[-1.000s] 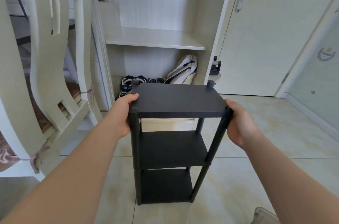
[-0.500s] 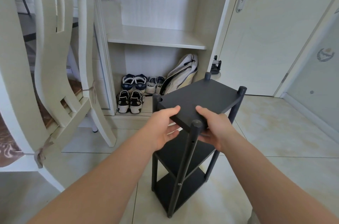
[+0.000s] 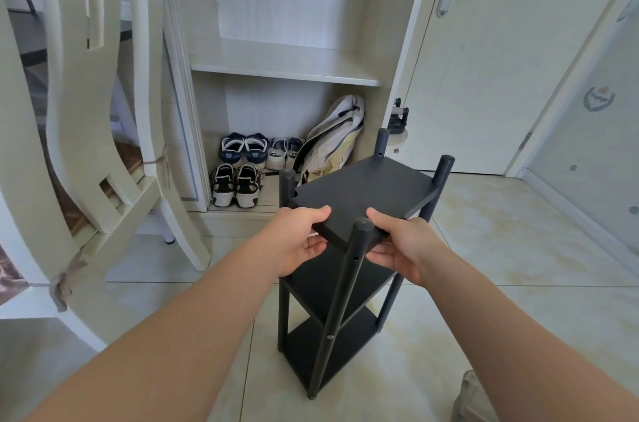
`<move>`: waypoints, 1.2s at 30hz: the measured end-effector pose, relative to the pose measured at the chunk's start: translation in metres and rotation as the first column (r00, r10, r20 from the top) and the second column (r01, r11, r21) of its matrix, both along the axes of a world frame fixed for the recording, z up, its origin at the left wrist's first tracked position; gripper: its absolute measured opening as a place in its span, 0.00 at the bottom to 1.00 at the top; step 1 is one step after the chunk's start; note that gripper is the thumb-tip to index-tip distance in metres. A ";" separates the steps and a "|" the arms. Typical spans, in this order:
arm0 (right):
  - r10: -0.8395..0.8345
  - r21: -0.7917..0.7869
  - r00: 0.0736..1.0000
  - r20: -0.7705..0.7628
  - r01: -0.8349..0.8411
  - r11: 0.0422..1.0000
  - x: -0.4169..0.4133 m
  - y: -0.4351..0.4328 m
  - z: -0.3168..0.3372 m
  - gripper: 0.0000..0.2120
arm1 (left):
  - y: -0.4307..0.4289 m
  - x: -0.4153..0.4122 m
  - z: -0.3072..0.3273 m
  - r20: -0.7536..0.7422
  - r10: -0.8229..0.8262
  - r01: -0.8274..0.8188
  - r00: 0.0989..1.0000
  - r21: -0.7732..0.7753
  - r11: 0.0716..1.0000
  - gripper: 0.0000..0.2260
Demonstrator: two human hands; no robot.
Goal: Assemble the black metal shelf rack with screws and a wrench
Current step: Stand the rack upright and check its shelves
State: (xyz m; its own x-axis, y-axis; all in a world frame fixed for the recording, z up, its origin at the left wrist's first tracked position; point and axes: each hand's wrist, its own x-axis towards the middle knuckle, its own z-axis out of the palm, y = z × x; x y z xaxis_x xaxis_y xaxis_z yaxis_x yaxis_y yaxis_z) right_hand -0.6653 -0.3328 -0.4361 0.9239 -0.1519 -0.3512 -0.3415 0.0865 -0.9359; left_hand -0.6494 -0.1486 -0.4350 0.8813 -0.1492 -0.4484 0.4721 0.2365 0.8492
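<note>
changed: black three-tier metal shelf rack (image 3: 363, 193) spun corner-on since a second ago | left hand (image 3: 297, 241), right hand (image 3: 401, 248) both pinch its top shelf edge | stands on pale tiled floor (image 3: 484, 248) | looks fully built tbh

**No legible writing**

Nothing in view can be read. A round crest (image 3: 600, 99) on the frosted panel (image 3: 587, 158) at the right edge of the frame is too blurred, and the dark marks on the pale bag (image 3: 337, 134) at centre are too small.
</note>
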 end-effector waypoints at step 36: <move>-0.038 -0.530 0.990 0.137 0.105 0.842 -0.003 -0.012 0.010 0.13 | 0.048 0.011 0.011 0.070 -0.266 0.231 0.961 0.318 0.919 0.23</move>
State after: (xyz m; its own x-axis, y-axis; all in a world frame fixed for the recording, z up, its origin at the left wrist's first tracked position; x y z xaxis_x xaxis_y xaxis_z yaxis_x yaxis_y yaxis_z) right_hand -0.6683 -0.3452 -0.4264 0.9320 -0.3517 -0.0870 -0.2398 -0.4188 -0.8759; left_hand -0.6387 -0.1006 -0.4238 0.8798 -0.2416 -0.4093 0.3816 -0.1543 0.9113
